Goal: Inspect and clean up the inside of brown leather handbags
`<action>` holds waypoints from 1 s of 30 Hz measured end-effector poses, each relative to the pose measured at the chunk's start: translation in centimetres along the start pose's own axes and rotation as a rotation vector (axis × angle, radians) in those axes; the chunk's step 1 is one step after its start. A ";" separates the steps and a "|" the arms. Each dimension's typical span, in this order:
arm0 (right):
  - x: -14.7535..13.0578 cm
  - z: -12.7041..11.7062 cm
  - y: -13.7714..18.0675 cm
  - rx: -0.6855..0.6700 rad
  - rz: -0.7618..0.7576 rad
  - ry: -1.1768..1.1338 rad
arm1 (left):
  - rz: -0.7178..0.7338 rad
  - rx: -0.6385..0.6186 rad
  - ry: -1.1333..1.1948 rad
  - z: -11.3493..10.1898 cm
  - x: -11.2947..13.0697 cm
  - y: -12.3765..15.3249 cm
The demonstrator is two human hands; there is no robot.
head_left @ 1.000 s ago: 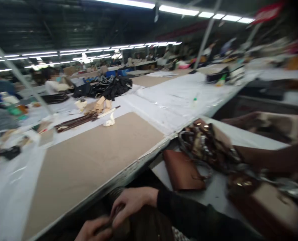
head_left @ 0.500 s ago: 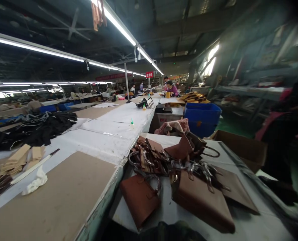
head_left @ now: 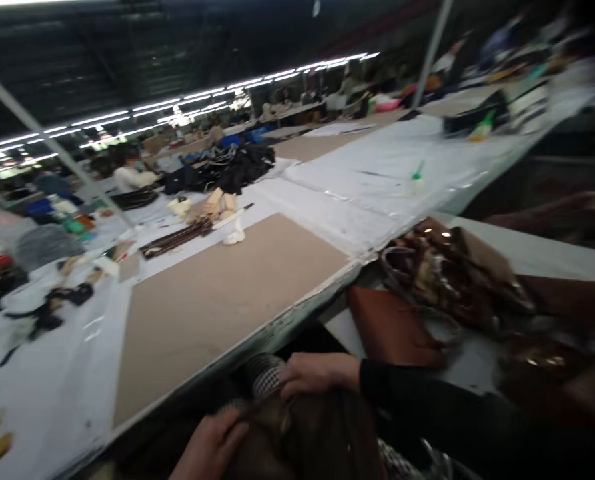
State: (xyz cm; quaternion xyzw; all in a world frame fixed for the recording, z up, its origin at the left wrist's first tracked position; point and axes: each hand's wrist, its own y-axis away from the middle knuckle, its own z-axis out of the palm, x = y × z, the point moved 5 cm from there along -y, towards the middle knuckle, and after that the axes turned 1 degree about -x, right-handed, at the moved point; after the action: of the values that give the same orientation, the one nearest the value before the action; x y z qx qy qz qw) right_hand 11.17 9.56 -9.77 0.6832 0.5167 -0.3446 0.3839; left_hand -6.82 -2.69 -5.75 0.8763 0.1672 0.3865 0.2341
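Note:
A dark brown bag [head_left: 322,433] lies low in the view, over my lap, blurred and partly cut off by the bottom edge. My right hand [head_left: 317,373] reaches in from the right in a dark sleeve, its fingers curled over the bag's upper edge. At the near left edge of the bag is my left hand [head_left: 212,443], with thumb and fingers closed on it. Black-and-white checked cloth [head_left: 267,375] shows just beyond my hands. Beside my right forearm, a reddish-brown handbag [head_left: 392,327] rests on the side table.
More brown bags with plastic-wrapped handles [head_left: 442,267] are heaped on the right. The white worktable [head_left: 337,200] carries a tan board [head_left: 237,293], a green-tipped bottle [head_left: 416,179], a crumpled white cloth [head_left: 235,232], brown strips [head_left: 182,239] and black pieces [head_left: 232,168]. A pole [head_left: 57,147] rises at left.
My view has swung left and down. Both hands have come into view, gripping the dark brown bag; before, neither hand showed.

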 end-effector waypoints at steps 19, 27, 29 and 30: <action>1.1 -3.8 5.7 -0.077 0.269 -0.169 | 0.142 -0.289 0.654 0.6 -4.0 3.9; -6.6 0.8 -6.4 -0.076 -0.201 0.020 | 0.140 -0.271 0.611 0.0 -1.8 5.6; -6.4 1.8 -7.4 -0.079 -0.184 0.013 | 0.104 -0.237 0.579 -0.3 -2.1 6.5; -6.1 2.0 -7.5 -0.067 -0.175 0.006 | 0.087 -0.214 0.563 -0.5 -2.4 7.0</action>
State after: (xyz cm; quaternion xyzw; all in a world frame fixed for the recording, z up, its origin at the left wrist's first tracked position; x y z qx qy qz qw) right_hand 2.33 6.39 -6.69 0.6233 0.5868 -0.3575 0.3734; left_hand -7.95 -9.51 -3.17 0.7112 0.1462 0.6393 0.2530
